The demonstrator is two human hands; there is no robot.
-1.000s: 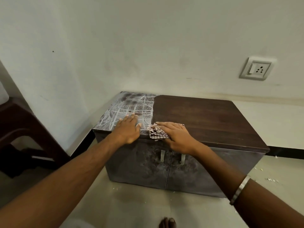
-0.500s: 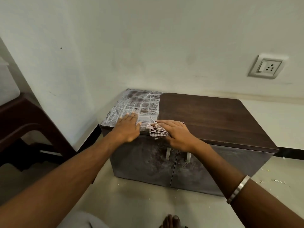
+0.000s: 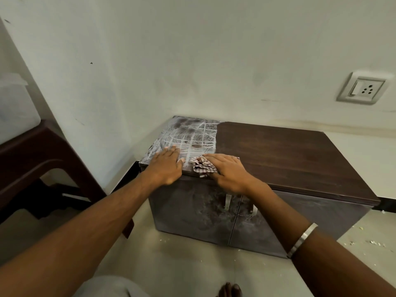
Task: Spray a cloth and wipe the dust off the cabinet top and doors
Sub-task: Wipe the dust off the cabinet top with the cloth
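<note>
A low dark brown cabinet (image 3: 295, 159) stands against the wall. The left third of its top (image 3: 188, 133) is white with streaked dust; the rest is dark wood. Its two doors (image 3: 192, 211) are smeared with dust. My right hand (image 3: 229, 172) presses a bunched checked cloth (image 3: 201, 166) flat onto the top near the front edge, at the border of the dusty patch. My left hand (image 3: 166, 166) rests flat, fingers straight, on the dusty part just left of the cloth. No spray bottle is in view.
A dark brown chair (image 3: 42, 159) stands at the left, close to the cabinet's corner. A wall socket (image 3: 362, 88) sits above the cabinet at the right. White crumbs (image 3: 364, 241) lie on the floor at the right. My toes (image 3: 229, 290) show at the bottom edge.
The view has shifted, so the cabinet sits further right in frame. Both hands stay at the front edge of the top, with the cloth under my right hand.
</note>
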